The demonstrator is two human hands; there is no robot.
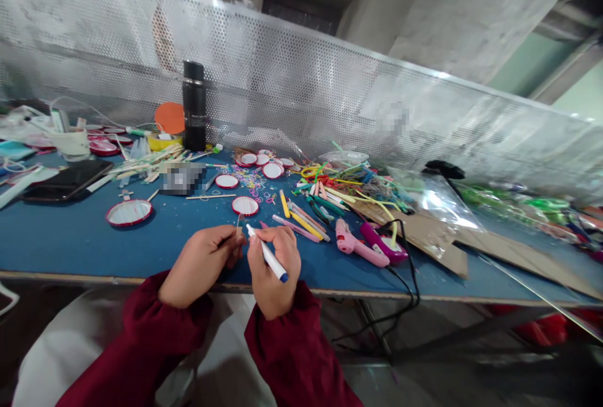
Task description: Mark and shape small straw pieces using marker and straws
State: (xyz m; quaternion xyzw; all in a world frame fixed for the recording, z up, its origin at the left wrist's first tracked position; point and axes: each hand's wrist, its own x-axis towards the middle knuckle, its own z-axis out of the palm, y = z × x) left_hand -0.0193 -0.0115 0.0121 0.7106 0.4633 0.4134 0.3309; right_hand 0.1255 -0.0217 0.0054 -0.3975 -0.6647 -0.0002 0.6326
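My right hand (276, 265) grips a white marker (269, 257) with a blue end. The marker slants up and to the left, its tip beside what my other hand holds. Close by on the left, my left hand (205, 262) pinches a small, thin, light-brown piece (239, 230), perhaps wood; its lower part is hidden by the fingers. Just beyond both hands lies a round, red-rimmed disc (245, 206). A larger red-rimmed disc (129, 212) rests on the blue table (188, 231) to the left.
Right of my hands lie colored pens (306, 222), a pink glue gun (358, 245) and a purple device (384, 244) with a black cable. Cardboard (419, 231) stretches rightward. A black bottle (194, 108) stands before a perforated metal panel (301, 74). A phone (70, 179) lies left.
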